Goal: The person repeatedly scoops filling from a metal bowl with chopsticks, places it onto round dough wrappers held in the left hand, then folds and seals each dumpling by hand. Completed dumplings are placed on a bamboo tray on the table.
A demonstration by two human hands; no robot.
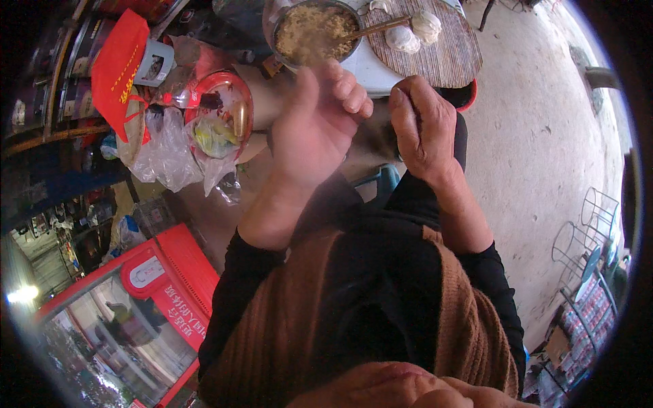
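My left hand [319, 125] is raised, palm up, with the thumb apart and the fingers loosely bent; nothing shows in it. To its right, my right hand [426, 130] is closed in a fist with the thumb against the curled fingers, and no object shows in it. Just beyond the left hand, a bowl [359, 41] holds crumbly yellowish-brown filling [316, 28]. A pair of wooden chopsticks [375, 27] rests across its rim towards a round stalk mat [449, 56]. On the mat sit two pleated white dough buns, one nearer [402, 40] and one farther [426, 26].
Left stands a red round tray [248, 97] with a plastic bag of greens [214, 137], beside a bottle with a red cap [178, 99]. A red bag [120, 71] hangs nearby. A red-framed glass-door cooler [189, 275] is lower left; wire-frame stools [571, 250] stand right.
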